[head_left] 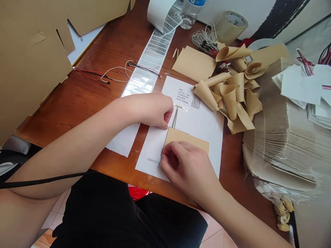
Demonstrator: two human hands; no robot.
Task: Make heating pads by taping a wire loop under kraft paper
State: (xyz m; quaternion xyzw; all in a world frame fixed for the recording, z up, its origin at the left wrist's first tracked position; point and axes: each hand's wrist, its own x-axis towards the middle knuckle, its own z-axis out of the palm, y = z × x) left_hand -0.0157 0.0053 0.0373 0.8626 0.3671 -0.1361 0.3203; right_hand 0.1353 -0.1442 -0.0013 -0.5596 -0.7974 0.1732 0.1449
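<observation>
Plastic bottle (190, 15), back | tape roll (228, 31), back right | cardboard (33, 58), left | nut shells (283, 227), right

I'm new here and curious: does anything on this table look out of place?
What look like nutshells lie by the right edge of the table, odd where there are wires. The curled papers also make a loose, untidy heap beside the flat sheets.

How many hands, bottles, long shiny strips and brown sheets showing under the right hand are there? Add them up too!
Hands: 2 (left hand, right hand)
Bottle: 1
Long shiny strip: 1
Brown sheet under the right hand: 1
Total: 5
</observation>
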